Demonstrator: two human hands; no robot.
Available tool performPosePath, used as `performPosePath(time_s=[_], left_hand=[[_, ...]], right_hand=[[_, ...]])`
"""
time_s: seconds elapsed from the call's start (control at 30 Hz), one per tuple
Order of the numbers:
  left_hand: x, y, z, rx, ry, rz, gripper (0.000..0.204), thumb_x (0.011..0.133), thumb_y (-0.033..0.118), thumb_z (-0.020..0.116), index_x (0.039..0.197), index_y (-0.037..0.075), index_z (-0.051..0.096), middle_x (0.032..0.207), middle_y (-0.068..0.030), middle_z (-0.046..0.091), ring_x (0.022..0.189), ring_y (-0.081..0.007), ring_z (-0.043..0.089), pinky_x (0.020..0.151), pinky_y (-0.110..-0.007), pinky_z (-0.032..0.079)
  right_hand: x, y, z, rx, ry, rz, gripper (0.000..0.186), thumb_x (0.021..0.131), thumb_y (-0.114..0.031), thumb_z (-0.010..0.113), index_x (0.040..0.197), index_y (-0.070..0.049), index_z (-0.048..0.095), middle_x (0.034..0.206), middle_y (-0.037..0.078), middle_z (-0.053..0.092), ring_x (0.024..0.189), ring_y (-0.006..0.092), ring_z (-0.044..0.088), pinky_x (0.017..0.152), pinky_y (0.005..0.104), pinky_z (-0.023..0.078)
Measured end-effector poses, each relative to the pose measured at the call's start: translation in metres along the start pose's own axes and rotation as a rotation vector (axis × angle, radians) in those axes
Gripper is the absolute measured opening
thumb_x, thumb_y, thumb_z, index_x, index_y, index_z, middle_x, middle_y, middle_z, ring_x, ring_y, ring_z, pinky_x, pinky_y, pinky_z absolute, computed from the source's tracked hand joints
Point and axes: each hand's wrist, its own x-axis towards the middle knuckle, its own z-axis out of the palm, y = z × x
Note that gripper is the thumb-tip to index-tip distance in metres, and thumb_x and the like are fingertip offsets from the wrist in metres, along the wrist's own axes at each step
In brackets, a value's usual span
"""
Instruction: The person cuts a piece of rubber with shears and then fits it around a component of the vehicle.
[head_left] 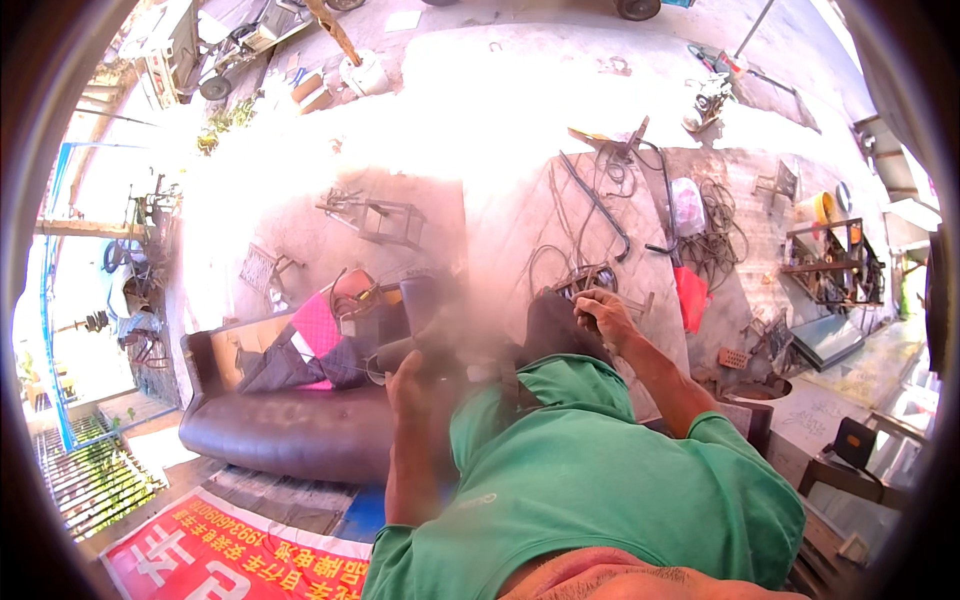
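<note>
My right hand is over my dark-trousered right knee, its fingers bent and pressed together as in a pinch. Whatever they hold, if anything, is too small to make out. In front of my left side is my left hand, beside a grey rounded thing. A hazy smear across the middle of the picture hides its fingers and what they touch. Close by on the left stands a brown leather sofa, with a pink and dark quilted cloth and bags on it.
Cables and a bent black bar lie on the floor ahead. A small metal frame stool stands ahead left. At right are a metal rack, a yellow bucket and a red sheet-like thing. A red banner lies lower left.
</note>
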Motion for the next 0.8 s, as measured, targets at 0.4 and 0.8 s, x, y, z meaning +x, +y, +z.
performPosePath(time_s=[0.4, 0.8], left_hand=[[0.216, -0.013, -0.018, -0.247, 0.135, -0.208, 0.027, 0.091, 0.014, 0.060, 0.116, 0.003, 0.065, 0.110, -0.0112, 0.071, 0.099, -0.0289, 0.069, 0.091, -0.046, 0.054], [0.550, -0.045, 0.157, -0.121, -0.010, -0.331, 0.028, 0.089, 0.011, 0.066, 0.116, 0.002, 0.063, 0.104, -0.0095, 0.070, 0.087, -0.0269, 0.068, 0.082, -0.045, 0.055]], right_hand=[[0.132, 0.119, -0.242, -0.218, 0.493, 0.475, 0.007, 0.090, -0.016, 0.057, 0.083, -0.013, 0.058, 0.066, 0.002, 0.056, 0.044, 0.0108, 0.047, 0.034, 0.0252, 0.030], [0.420, -0.069, -0.242, -0.104, 0.414, 0.268, 0.019, 0.094, -0.022, 0.059, 0.099, -0.006, 0.067, 0.083, 0.006, 0.068, 0.061, 0.0151, 0.060, 0.052, 0.0297, 0.047]])
